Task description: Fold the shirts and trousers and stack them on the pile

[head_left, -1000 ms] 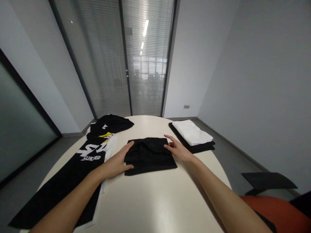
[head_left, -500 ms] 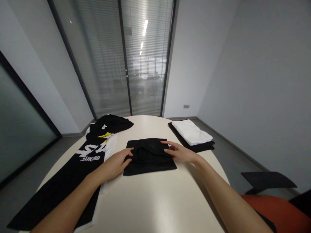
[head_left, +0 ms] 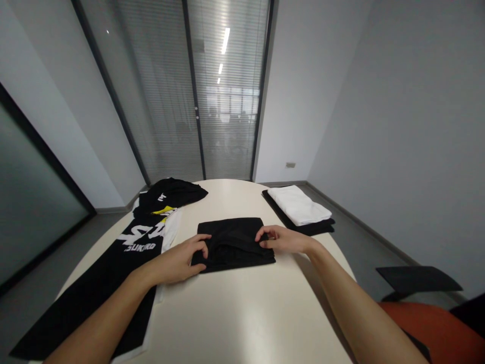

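Observation:
A folded black garment [head_left: 237, 242] lies flat at the middle of the pale table, its top layer a little rumpled. My left hand [head_left: 180, 260] rests at its left edge, fingers apart, with the fingertips on the cloth. At the right edge is my right hand [head_left: 282, 239], thumb and fingers spread and touching the fabric. Neither hand is closed round the cloth. The two hands face each other across the garment.
Black clothing with white lettering [head_left: 129, 253] covers the left of the pale table [head_left: 227, 318], with a bunched black garment [head_left: 170, 194] behind it. At the back right, folded white cloth [head_left: 299, 205] lies on black cloth. An orange chair [head_left: 428, 328] stands right.
The top layer of the black garment has come nearer to me and now covers most of the front strip. Both hands have shifted slightly toward me.

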Action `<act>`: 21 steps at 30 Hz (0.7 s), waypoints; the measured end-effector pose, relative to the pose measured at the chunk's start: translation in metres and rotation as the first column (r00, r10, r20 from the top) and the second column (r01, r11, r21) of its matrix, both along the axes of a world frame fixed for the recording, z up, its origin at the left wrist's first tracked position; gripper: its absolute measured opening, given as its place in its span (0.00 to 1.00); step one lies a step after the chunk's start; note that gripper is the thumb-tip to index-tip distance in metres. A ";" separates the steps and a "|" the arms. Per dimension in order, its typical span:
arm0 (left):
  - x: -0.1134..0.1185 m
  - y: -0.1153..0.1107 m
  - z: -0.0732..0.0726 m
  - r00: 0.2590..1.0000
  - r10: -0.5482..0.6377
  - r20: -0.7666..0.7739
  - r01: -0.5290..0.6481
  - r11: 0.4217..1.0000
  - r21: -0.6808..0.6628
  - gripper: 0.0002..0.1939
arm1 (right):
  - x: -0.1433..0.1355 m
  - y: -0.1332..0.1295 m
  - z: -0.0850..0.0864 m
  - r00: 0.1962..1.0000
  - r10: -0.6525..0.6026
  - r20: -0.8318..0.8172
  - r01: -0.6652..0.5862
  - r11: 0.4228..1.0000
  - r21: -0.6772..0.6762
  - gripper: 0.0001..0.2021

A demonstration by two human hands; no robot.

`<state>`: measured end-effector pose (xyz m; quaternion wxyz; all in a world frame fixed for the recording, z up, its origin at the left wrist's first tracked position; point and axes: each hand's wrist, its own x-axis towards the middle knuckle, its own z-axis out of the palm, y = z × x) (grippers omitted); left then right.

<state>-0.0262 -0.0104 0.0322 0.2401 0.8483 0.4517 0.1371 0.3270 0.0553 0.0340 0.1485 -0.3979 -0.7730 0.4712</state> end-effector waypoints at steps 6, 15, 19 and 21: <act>0.004 0.003 0.002 0.999 0.048 -0.023 -0.047 0.998 0.050 0.17 | 0.003 0.001 0.002 0.994 0.004 0.113 -0.014 0.996 0.090 0.19; 0.008 0.003 -0.001 0.998 -0.051 -0.038 0.058 0.973 0.223 0.22 | 0.001 -0.007 0.008 0.979 -0.010 0.205 -0.012 0.995 0.104 0.32; 0.007 0.001 0.003 0.991 -0.124 -0.050 0.127 0.988 0.086 0.18 | 0.005 -0.009 0.010 0.968 -0.001 0.251 -0.012 0.999 0.052 0.38; 0.007 0.000 0.006 0.992 -0.107 -0.071 0.114 0.988 0.101 0.14 | 0.005 -0.010 0.012 0.957 -0.037 0.289 -0.013 0.986 0.167 0.34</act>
